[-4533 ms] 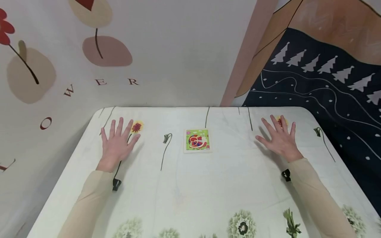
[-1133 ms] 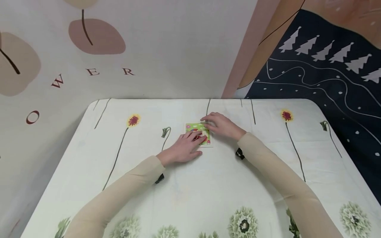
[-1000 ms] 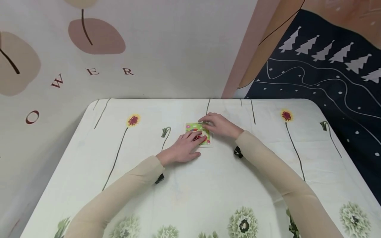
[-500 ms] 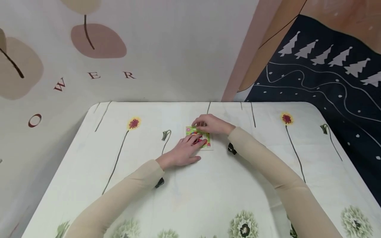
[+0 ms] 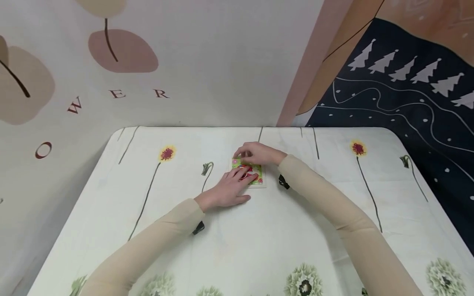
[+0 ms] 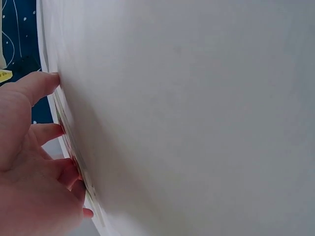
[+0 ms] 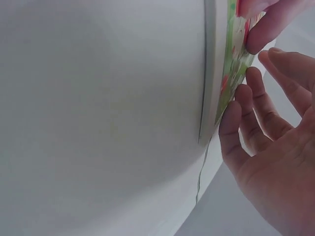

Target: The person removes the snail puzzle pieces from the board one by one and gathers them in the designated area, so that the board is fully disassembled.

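- Seemingly a makeshift, curtained-off booth, though the view is too narrow to be certain.
- At its centre, a round-cornered table under a white, flower-printed cloth (image 5: 266, 238).
- Behind and left of the table, a pale grey, red-lettered backdrop (image 5: 222, 61).
- Right of the table, a navy backdrop with white fir trees (image 5: 396, 94).

the pale wall (image 5: 218, 61) carries four dark red serif capitals, spaced out along a curve: o (image 5: 43, 150) lowest and farthest left, w (image 5: 75, 105) above it and tilted, then e (image 5: 117, 93) and r (image 5: 161, 93) almost level with each other. read in that order, they give "ower". at the left edge of the left wrist view, a yellow label (image 6: 5, 75) bears small dark characters, partly cut off and too unclear to read for sure.
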`<act>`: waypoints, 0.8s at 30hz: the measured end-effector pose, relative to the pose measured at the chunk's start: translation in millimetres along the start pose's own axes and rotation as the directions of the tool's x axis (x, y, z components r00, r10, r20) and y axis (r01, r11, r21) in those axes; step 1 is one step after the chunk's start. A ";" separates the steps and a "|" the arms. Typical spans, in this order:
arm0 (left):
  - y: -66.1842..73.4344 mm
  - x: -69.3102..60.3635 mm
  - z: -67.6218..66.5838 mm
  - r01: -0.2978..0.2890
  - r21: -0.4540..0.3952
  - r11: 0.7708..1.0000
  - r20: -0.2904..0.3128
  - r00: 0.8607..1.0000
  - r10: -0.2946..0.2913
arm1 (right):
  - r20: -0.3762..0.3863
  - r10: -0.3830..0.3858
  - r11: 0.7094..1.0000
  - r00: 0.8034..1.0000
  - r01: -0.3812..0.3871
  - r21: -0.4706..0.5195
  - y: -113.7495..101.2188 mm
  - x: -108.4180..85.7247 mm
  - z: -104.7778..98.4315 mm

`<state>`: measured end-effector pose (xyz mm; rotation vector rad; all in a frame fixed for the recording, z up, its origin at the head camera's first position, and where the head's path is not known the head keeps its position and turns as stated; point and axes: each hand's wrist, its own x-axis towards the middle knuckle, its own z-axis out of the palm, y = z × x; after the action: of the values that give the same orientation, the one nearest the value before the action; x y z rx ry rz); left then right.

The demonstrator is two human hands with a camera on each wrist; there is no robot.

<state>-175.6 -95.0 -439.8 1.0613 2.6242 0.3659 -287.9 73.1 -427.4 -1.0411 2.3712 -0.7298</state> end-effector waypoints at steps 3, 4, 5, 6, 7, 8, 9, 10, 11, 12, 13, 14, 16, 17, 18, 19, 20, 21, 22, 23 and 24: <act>-0.8 0.1 0.6 -0.003 0.005 1.000 -0.014 1.000 0.003 | 0.008 0.004 1.000 1.000 -0.004 0.003 -1.0 2.2 0.4; -1.2 0.2 0.8 -0.004 0.006 1.000 -0.017 1.000 0.004 | 0.010 0.008 1.000 1.000 -0.008 0.002 -1.5 2.7 0.2; -1.5 0.2 1.0 -0.005 0.007 1.000 -0.018 1.000 0.005 | 0.013 0.012 1.000 1.000 -0.012 0.001 -2.1 3.1 0.1; -1.7 0.2 0.7 -0.006 0.005 1.000 -0.018 1.000 0.006 | 0.016 0.014 1.000 1.000 -0.014 0.002 -2.9 3.3 0.1; -2.0 0.1 0.8 -0.007 0.007 1.000 -0.018 1.000 0.007 | 0.021 0.016 1.000 1.000 -0.016 0.003 -3.7 3.5 0.1; -2.4 -0.1 0.9 -0.007 0.007 1.000 -0.017 1.000 0.007 | 0.026 0.020 1.000 0.999 -0.020 0.006 -4.8 3.8 0.0; -2.6 -0.3 0.9 -0.007 0.006 1.000 -0.017 1.000 0.007 | 0.032 0.024 1.000 0.999 -0.024 0.010 -5.8 4.3 0.0; -2.7 -0.6 0.9 -0.007 0.003 1.000 -0.017 1.000 0.007 | 0.039 0.028 0.999 0.999 -0.029 0.016 -6.8 4.5 -0.1; -2.8 -0.8 0.8 -0.008 0.001 1.000 -0.018 1.000 0.008 | 0.045 0.030 0.999 0.999 -0.031 0.021 -7.5 5.0 0.0; -2.7 -0.9 0.8 -0.011 0.000 1.000 -0.020 1.000 0.011 | 0.050 0.033 0.999 0.998 -0.034 0.024 -7.7 5.6 0.0; -2.7 -0.9 1.0 -0.014 0.002 1.000 -0.024 1.000 0.014 | 0.056 0.037 0.999 0.998 -0.039 0.029 -7.9 6.2 0.1; -2.5 -0.6 1.0 -0.018 0.001 1.000 -0.027 0.999 0.018 | 0.060 0.042 0.999 0.997 -0.044 0.033 -7.9 6.7 0.1; -2.1 0.1 1.2 -0.021 -0.001 1.000 -0.030 0.999 0.020 | 0.063 0.051 0.998 0.997 -0.054 0.041 -8.0 7.4 0.2; -2.0 0.5 1.3 -0.020 0.001 1.000 -0.031 0.999 0.020 | 0.062 0.055 0.997 0.997 -0.058 0.044 -7.9 7.8 0.3; -1.8 0.8 1.4 -0.019 0.001 1.000 -0.030 0.999 0.019 | 0.060 0.060 0.997 0.996 -0.063 0.048 -7.9 8.1 0.5; -1.7 1.1 1.4 -0.018 0.003 1.000 -0.028 0.999 0.018 | 0.059 0.061 0.997 0.996 -0.064 0.052 -7.9 8.5 0.8; -1.5 1.3 1.3 -0.015 0.001 1.000 -0.025 1.000 0.015 | 0.055 0.064 0.996 0.996 -0.067 0.053 -7.7 8.9 1.1; -1.4 1.3 1.3 -0.012 -0.001 1.000 -0.023 1.000 0.012 | 0.052 0.062 0.996 0.997 -0.065 0.055 -7.6 9.4 1.5; -1.3 1.1 1.4 -0.009 -0.001 1.000 -0.022 1.000 0.009 | 0.049 0.060 0.996 0.997 -0.062 0.058 -7.3 10.1 2.0; -1.4 0.9 1.5 -0.008 0.001 1.000 -0.021 1.000 0.008 | 0.047 0.058 0.996 0.997 -0.061 0.061 -7.1 10.7 2.5; -1.5 0.6 1.6 -0.008 0.001 1.000 -0.020 1.000 0.008 | 0.045 0.057 0.996 0.997 -0.060 0.064 -6.9 11.3 2.9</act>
<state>-176.3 -95.4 -441.9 1.0735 2.6389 0.3794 -289.5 59.6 -427.4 -0.9473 2.3153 -0.7510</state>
